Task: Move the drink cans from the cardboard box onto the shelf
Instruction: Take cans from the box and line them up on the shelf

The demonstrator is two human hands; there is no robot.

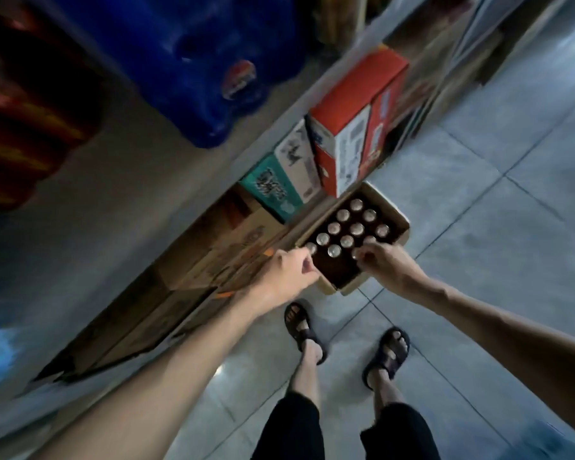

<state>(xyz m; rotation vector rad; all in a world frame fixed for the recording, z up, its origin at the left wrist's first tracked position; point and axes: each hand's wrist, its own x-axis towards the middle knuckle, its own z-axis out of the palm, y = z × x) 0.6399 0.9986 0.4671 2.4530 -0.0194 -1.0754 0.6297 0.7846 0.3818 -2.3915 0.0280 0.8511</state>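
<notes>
Below, upright cans (357, 229) in cardboard box (397, 215), tops skyward; left hand (287, 273) and right hand (384, 263) each pinching one.

A shop or stockroom aisle, by the look of it. A long shelf (166, 154) carries blue shrink-wrapped drink packs (193, 61), and sealed printed cartons (349, 127) stand crowded beneath it on the grey tiled floor (512, 200). An open cardboard box (392, 210) of drink cans (346, 227) sits on the tiles beside flattened cardboard (186, 283).
</notes>
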